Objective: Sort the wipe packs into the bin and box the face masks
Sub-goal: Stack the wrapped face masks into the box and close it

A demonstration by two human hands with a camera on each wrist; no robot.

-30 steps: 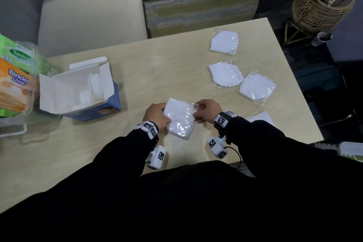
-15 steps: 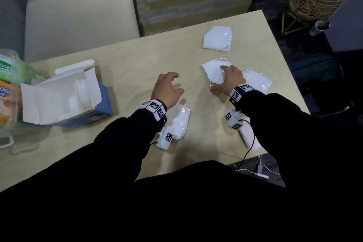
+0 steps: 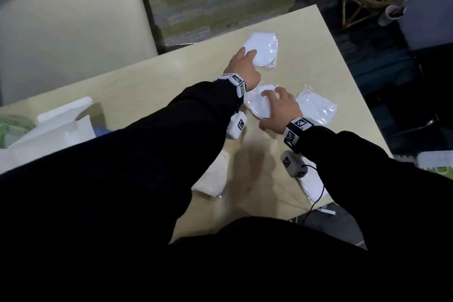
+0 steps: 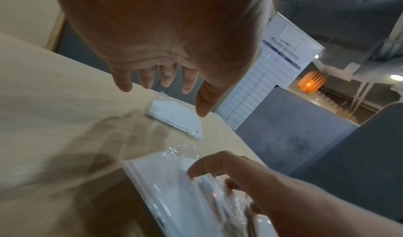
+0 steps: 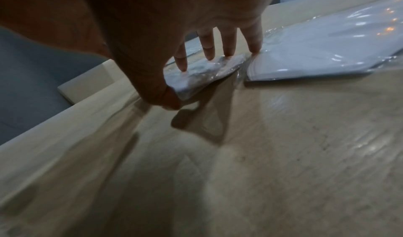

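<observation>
**Both hands out for masks**

The left hand reaches toward the far mask near the upper middle of the head view. Its fingers are spread and hold nothing; the left wrist view shows the fingertips hovering just over that mask, likely about to press or pinch it.

The right hand rests on the middle mask at the frame's centre. Its fingers press the wrapper from above while the thumb tucks under the near edge, probably to pry the flat pack off the table.

A third mask lies just right of that one, touching or nearly so. Two more sit lower, partly hidden by the sleeves.

The open box, at the left edge, awaits them. Green wipe packs show beside it, blurred.
</observation>
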